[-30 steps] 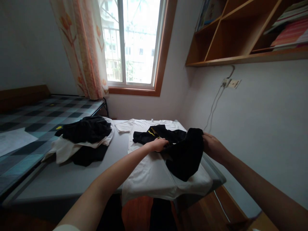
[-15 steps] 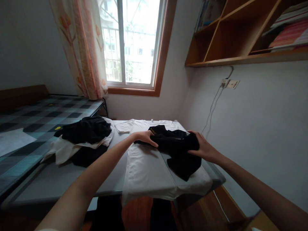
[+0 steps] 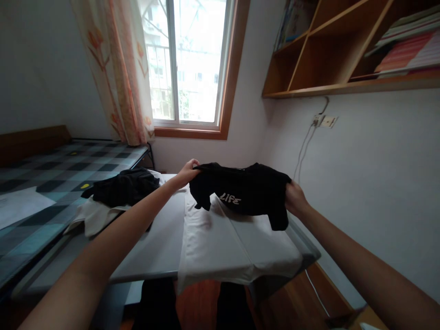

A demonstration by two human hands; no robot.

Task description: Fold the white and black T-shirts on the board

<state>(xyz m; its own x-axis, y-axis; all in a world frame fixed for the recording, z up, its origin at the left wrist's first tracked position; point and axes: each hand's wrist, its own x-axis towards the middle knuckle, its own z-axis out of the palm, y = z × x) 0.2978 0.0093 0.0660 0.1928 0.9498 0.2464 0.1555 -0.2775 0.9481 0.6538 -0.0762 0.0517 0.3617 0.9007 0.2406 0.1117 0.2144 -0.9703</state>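
Stretched between my two hands is a black T-shirt [image 3: 247, 190] with pale lettering on its front. My left hand [image 3: 188, 173] is closed on the shirt's upper left part, and my right hand [image 3: 295, 198] grips its right side, fingertips partly hidden behind the cloth. The shirt is raised, its sleeves hanging down. Beneath it a white T-shirt [image 3: 216, 256] lies spread on the table, its hem draped over the front edge. The black shirt hides much of the white one's upper part.
Left on the grey table [image 3: 161, 233] is a heap of black clothes [image 3: 125, 187] and white clothes [image 3: 94, 217]. A bed with a checked cover [image 3: 110, 158] and a paper sheet [image 3: 24, 204] stands beyond. Wooden shelves [image 3: 326, 59] overhang the right; a power cord [image 3: 304, 149] hangs below.
Both hands have lifted the black T-shirt off the white one and drawn it wide. Its lettering now shows. The left hand has moved left and up, the right hand slightly right.
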